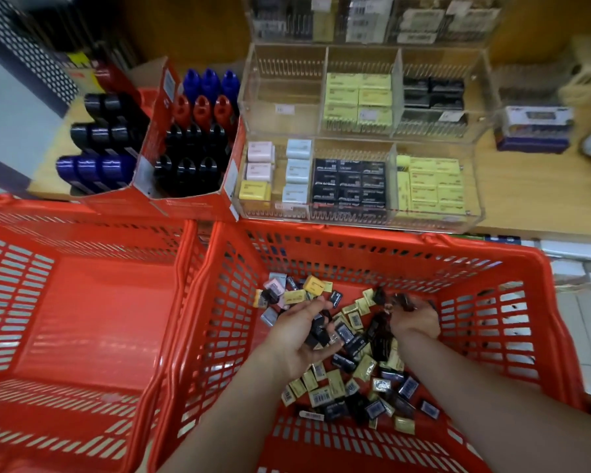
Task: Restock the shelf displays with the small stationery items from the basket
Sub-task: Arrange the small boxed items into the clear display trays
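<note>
Inside basket: erasers piled loose.
Left hand: cupping black erasers.
Right hand: pinching dark ones.
Risk: overfilled palm may spill erasers on lifting.

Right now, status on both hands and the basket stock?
Left hand holds several black packs. Right hand pinches dark packs. Both inside right basket, loose packs piled. Nothing blocking.

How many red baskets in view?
2. One basket on the left, nothing visible inside. The other basket on the right holds the loose stationery items, with both hands in it. Others could sit outside the frame.
</note>
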